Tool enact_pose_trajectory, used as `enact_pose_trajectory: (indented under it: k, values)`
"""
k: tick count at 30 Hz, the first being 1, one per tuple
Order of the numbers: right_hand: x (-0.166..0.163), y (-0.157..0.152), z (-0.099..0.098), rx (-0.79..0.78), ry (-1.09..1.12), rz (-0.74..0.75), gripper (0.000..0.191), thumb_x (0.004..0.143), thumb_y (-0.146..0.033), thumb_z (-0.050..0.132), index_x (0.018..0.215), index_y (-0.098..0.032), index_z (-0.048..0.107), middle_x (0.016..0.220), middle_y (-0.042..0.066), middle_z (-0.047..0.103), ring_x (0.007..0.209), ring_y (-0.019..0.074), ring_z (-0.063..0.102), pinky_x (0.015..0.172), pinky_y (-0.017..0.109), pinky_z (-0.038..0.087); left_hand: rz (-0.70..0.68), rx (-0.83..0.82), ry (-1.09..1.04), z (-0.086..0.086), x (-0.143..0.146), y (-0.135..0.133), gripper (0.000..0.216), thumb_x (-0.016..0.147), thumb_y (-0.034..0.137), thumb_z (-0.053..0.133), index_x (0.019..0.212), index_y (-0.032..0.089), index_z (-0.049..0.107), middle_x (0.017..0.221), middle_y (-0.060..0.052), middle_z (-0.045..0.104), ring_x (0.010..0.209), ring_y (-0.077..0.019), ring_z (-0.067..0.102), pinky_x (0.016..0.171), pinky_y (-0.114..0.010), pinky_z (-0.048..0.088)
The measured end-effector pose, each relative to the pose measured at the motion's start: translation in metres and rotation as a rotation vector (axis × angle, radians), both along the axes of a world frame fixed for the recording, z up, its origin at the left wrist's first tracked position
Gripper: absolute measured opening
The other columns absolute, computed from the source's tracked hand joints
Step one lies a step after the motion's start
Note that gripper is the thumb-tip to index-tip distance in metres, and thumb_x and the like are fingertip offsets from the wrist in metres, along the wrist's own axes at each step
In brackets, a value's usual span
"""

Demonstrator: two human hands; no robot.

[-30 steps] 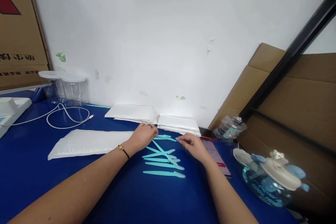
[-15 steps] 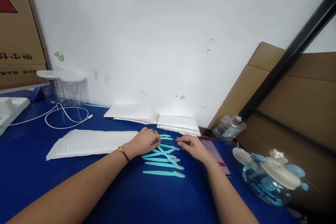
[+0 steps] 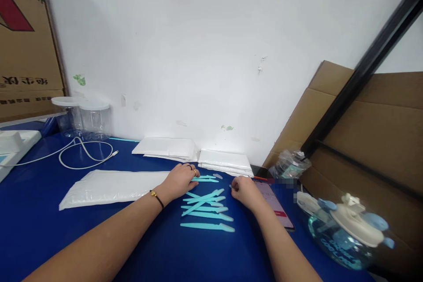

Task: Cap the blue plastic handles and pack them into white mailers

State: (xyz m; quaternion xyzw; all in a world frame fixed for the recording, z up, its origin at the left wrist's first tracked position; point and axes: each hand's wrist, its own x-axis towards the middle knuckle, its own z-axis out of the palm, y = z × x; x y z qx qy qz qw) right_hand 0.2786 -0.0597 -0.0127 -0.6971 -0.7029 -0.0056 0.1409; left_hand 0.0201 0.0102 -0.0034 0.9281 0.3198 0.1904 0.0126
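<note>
Turquoise eyebrow razors (image 3: 203, 214) lie in a loose column on the blue table, several of them crossing, most with pale blade ends to the right. At the far end of the column my left hand (image 3: 181, 181) has its fingers closed round the handle end of an eyebrow razor (image 3: 209, 180); how many it grips is hidden. A small clear cap (image 3: 217, 176) lies just beyond the blade ends there. To the right, my right hand (image 3: 245, 191) is closed in a pinch, with a tiny translucent piece (image 3: 230, 186) showing at the fingertips.
A white padded mailer (image 3: 105, 188) lies left of the razors; stacked white packets (image 3: 165, 147) rest against the wall. Beside my right forearm are a phone (image 3: 272, 205) and a clear jug (image 3: 343, 238). A white cable (image 3: 86, 166) and lidded tubs (image 3: 95, 121) stand left.
The razor that slanted down from my left hand is out of its fingers, and that hand is at the far razors. My right hand has drawn slightly right, away from them. The view has shifted slightly.
</note>
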Motion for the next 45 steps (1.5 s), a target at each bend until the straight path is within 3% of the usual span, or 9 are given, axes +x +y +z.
enact_pose_trajectory:
  k: [5, 8, 12, 15, 19, 24, 32, 39, 45]
  values:
    - [-0.008, -0.001, -0.001, 0.069, -0.063, 0.026, 0.016, 0.07, -0.011, 0.05, 0.078, -0.018, 0.062, 0.08, 0.005, 0.062, 0.07, 0.016, 0.055, 0.061, 0.024, 0.036, 0.005, 0.021, 0.076, -0.005, 0.001, 0.009, 0.012, 0.082, 0.026, 0.051, 0.085, 0.021, 0.062, 0.086, -0.003, 0.064, 0.08, -0.018, 0.058, 0.071, -0.029, 0.036]
    - [-0.005, 0.0, -0.004, 0.069, 0.086, 0.096, 0.018, 0.074, -0.013, 0.047, 0.081, -0.018, 0.062, 0.081, 0.005, 0.061, 0.072, 0.0155, 0.055, 0.065, 0.024, 0.038, 0.003, -0.028, 0.054, -0.007, 0.001, 0.011, 0.013, 0.08, 0.022, 0.051, 0.086, 0.02, 0.063, 0.087, -0.004, 0.064, 0.079, -0.0179, 0.058, 0.073, -0.029, 0.038]
    - [0.003, 0.003, -0.008, 0.115, 0.309, 0.162, 0.017, 0.079, -0.018, 0.044, 0.084, -0.02, 0.06, 0.082, 0.004, 0.06, 0.075, 0.0165, 0.055, 0.07, 0.027, 0.041, 0.104, -0.256, -0.089, -0.01, 0.001, 0.015, 0.026, 0.077, 0.025, 0.054, 0.102, 0.02, 0.06, 0.098, -0.005, 0.062, 0.083, -0.0172, 0.058, 0.071, -0.025, 0.041]
    - [0.004, 0.006, -0.009, 0.122, 0.509, 0.155, 0.014, 0.082, -0.024, 0.043, 0.085, -0.02, 0.055, 0.076, 0.001, 0.057, 0.064, 0.0142, 0.054, 0.063, 0.026, 0.042, 0.174, -0.39, -0.068, -0.009, 0.001, 0.017, 0.017, 0.077, 0.026, 0.053, 0.09, 0.02, 0.062, 0.086, -0.003, 0.065, 0.08, -0.0168, 0.059, 0.066, -0.023, 0.041]
    - [-0.001, 0.006, -0.01, 0.047, 0.725, 0.13, 0.015, 0.083, -0.033, 0.044, 0.087, -0.02, 0.051, 0.069, -0.002, 0.054, 0.052, 0.0112, 0.052, 0.053, 0.023, 0.041, 0.221, -0.353, 0.013, -0.003, 0.002, 0.012, 0.011, 0.076, 0.024, 0.052, 0.08, 0.021, 0.062, 0.084, -0.002, 0.064, 0.078, -0.0171, 0.059, 0.065, -0.025, 0.04]
    - [-0.003, 0.007, -0.01, 0.054, 0.856, 0.104, 0.022, 0.078, -0.039, 0.051, 0.084, -0.018, 0.053, 0.063, -0.002, 0.054, 0.057, 0.0131, 0.054, 0.054, 0.024, 0.042, 0.154, -0.205, 0.035, -0.002, 0.001, 0.007, 0.012, 0.081, 0.021, 0.044, 0.081, 0.018, 0.056, 0.087, -0.006, 0.062, 0.083, -0.0193, 0.057, 0.073, -0.029, 0.039]
    - [-0.004, 0.004, -0.001, 0.075, 1.0, 0.124, 0.035, 0.076, -0.046, 0.055, 0.095, -0.016, 0.058, 0.056, -0.002, 0.055, 0.052, 0.0122, 0.051, 0.053, 0.024, 0.041, 0.003, -0.383, -0.22, -0.005, -0.003, 0.01, 0.017, 0.089, 0.031, 0.028, 0.086, 0.021, 0.041, 0.074, 0.0, 0.054, 0.063, -0.014, 0.05, 0.06, -0.025, 0.038]
    - [-0.008, -0.003, 0.011, 0.126, 1.022, 0.143, 0.039, 0.076, -0.049, 0.055, 0.093, -0.015, 0.062, 0.059, 0.0, 0.056, 0.054, 0.0125, 0.051, 0.054, 0.024, 0.04, -0.033, -0.394, -0.246, -0.008, 0.001, 0.012, 0.016, 0.088, 0.032, 0.029, 0.085, 0.021, 0.041, 0.072, 0.001, 0.052, 0.061, -0.0135, 0.046, 0.06, -0.026, 0.037]
    - [-0.008, -0.002, 0.009, 0.115, 0.991, 0.136, 0.039, 0.076, -0.049, 0.056, 0.093, -0.015, 0.063, 0.058, -0.001, 0.056, 0.055, 0.0127, 0.052, 0.055, 0.024, 0.041, -0.039, -0.415, -0.238, -0.008, 0.002, 0.014, 0.016, 0.089, 0.031, 0.029, 0.086, 0.021, 0.041, 0.071, 0.001, 0.052, 0.062, -0.0136, 0.047, 0.06, -0.026, 0.037]
